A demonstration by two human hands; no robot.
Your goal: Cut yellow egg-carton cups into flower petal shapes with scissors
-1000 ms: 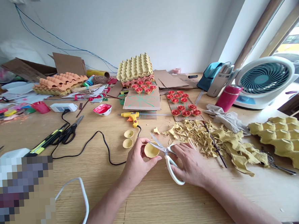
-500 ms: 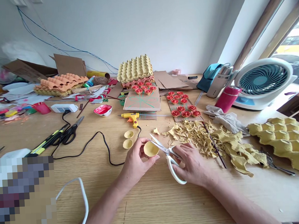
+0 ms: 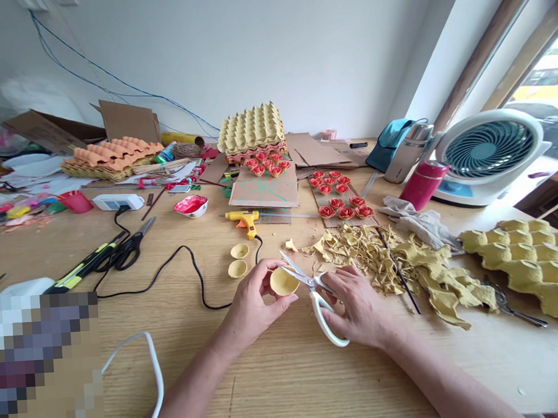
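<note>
My left hand [image 3: 257,298] grips a small yellow egg-carton cup [image 3: 285,282], its hollow side facing me. White-handled scissors [image 3: 324,313] are in my right hand [image 3: 358,302], with the blades parted at the cup's upper right rim. Two more cut cups, an upper one [image 3: 239,253] and a lower one [image 3: 238,269], stand on the table just beyond my left hand. Past my right hand lies a heap of yellow carton scraps [image 3: 357,248].
A yellow glue gun [image 3: 244,221] lies ahead, its black cord [image 3: 195,271] looping left. Red paper-pulp flowers [image 3: 345,212] sit on cardboard. A yellow egg tray [image 3: 532,263], pink bottle [image 3: 424,184] and fan [image 3: 490,149] are at right; black scissors [image 3: 129,248] lie left.
The cup has turned and shifted slightly in my left hand, its opening showing more. The scissors and right hand stay almost in place. The whole view has shifted slightly.
</note>
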